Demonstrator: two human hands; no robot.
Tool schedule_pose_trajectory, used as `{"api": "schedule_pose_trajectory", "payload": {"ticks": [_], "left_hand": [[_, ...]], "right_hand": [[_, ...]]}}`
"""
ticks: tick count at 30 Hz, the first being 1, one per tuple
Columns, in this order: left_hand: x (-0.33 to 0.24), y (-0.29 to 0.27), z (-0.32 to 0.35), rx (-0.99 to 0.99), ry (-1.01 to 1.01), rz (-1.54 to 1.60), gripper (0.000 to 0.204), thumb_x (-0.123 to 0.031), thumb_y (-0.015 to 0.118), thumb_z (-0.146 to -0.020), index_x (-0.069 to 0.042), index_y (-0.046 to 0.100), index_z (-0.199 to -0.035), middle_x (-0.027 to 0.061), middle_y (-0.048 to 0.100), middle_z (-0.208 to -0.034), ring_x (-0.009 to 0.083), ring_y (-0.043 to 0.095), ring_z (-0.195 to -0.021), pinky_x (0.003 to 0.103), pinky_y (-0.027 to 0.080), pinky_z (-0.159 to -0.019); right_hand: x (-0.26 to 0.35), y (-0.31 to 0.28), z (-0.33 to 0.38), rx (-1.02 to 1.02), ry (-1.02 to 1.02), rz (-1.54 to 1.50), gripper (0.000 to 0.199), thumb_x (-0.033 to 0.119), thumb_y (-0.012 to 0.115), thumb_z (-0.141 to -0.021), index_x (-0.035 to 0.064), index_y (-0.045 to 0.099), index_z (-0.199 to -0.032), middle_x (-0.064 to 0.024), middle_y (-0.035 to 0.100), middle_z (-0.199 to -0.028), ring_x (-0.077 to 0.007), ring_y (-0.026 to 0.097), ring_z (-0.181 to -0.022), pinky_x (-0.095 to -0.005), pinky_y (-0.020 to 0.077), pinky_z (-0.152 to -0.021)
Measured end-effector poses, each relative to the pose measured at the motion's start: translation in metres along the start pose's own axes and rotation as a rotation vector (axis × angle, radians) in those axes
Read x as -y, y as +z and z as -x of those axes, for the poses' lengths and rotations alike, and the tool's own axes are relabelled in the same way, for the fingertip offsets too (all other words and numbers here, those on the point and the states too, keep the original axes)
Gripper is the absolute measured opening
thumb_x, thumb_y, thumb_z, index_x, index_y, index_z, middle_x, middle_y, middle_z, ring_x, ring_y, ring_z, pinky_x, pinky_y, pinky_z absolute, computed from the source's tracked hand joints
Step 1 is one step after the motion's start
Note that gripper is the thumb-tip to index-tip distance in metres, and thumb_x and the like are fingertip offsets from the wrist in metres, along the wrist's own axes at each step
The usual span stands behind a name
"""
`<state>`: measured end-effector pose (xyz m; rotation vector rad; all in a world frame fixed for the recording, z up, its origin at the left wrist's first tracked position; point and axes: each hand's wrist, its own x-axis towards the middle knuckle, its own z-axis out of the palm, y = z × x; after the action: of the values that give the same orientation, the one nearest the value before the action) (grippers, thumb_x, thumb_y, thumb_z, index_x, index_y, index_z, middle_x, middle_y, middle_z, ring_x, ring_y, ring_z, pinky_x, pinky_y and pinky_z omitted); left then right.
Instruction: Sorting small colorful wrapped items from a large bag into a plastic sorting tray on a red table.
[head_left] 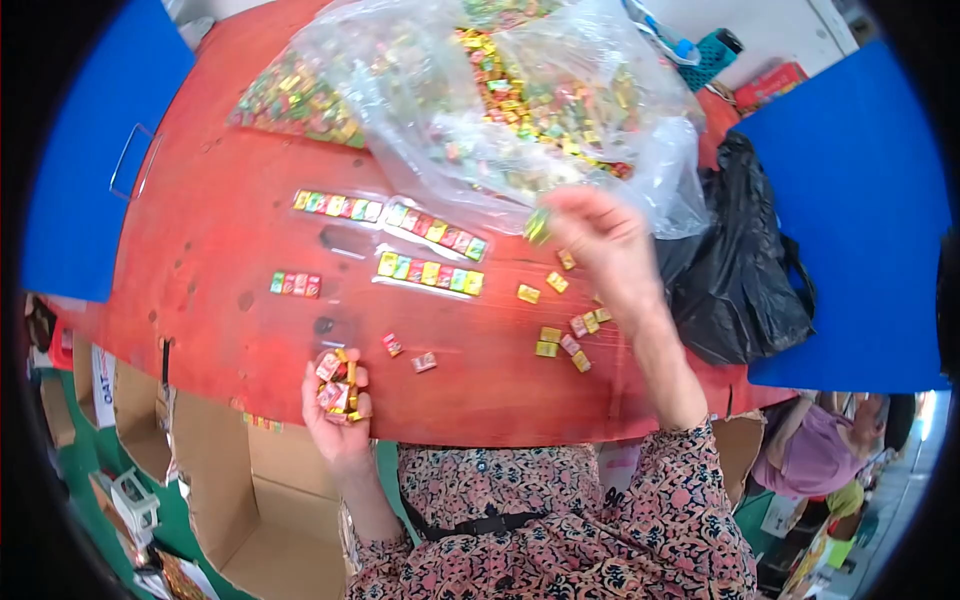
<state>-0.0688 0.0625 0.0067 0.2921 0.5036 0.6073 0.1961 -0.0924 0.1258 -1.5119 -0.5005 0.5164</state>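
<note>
My left hand, palm up at the table's front edge, is cupped around a heap of small wrapped candies in red, pink and yellow. My right hand is raised over the right of the table, slightly blurred, its fingertips pinching a green wrapped candy. Between the hands lie clear strip packs with candies in a row: one at the left, one in the middle, one nearer me. A shorter candy row sits further left. Loose yellow and pink candies are scattered below my right hand.
A large clear plastic bag full of candies covers the far side of the red table. A black plastic bag lies at the right, beside a blue panel. Open cardboard boxes stand below the front edge. Another person is at lower right.
</note>
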Motion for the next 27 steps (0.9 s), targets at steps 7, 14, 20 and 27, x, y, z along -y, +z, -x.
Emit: {"api": "schedule_pose_trajectory", "payload": {"ticks": [7,14,20,27], "left_hand": [[0.0,0.002,-0.003,-0.013,0.021,-0.026,0.037,-0.031,0.036,-0.096,0.0,0.05,-0.11,0.0195,0.058,-0.102,0.023,0.056,-0.075,0.025,0.043,-0.036],[-0.002,-0.006,-0.007,0.081,0.004,-0.028,0.034,-0.029,0.036,-0.096,-0.002,0.05,-0.111,0.0204,0.055,-0.109,0.0249,0.056,-0.08,0.026,0.044,-0.038],[0.0,-0.005,-0.006,0.064,0.021,-0.047,0.034,-0.029,0.036,-0.096,-0.002,0.05,-0.111,0.0206,0.054,-0.111,0.024,0.054,-0.079,0.026,0.044,-0.039],[-0.001,-0.005,-0.007,0.068,0.033,-0.01,0.034,-0.029,0.037,-0.096,0.0,0.049,-0.109,0.0207,0.054,-0.108,0.023,0.053,-0.077,0.025,0.043,-0.038]], "right_hand": [[0.05,-0.188,-0.061,-0.623,-0.421,0.412,0.017,0.01,0.064,-0.083,-0.0024,0.063,-0.094,-0.0085,0.065,-0.082,-0.0131,0.062,-0.068,-0.0232,0.0504,-0.061],[-0.01,-0.242,-0.103,-0.517,-0.17,0.808,0.013,0.007,0.064,-0.079,-0.0019,0.064,-0.088,-0.0063,0.065,-0.07,-0.0112,0.063,-0.061,-0.023,0.0492,-0.053],[-0.032,-0.293,-0.129,-0.681,-0.358,1.178,0.015,0.007,0.057,-0.072,0.0009,0.066,-0.084,-0.0202,0.064,-0.075,-0.0318,0.064,-0.071,-0.0386,0.0491,-0.068],[-0.041,-0.304,-0.127,-0.655,0.04,0.575,0.024,-0.004,0.049,-0.081,-0.0091,0.059,-0.103,-0.0195,0.064,-0.089,-0.0237,0.067,-0.069,-0.0288,0.0552,-0.058]]}}
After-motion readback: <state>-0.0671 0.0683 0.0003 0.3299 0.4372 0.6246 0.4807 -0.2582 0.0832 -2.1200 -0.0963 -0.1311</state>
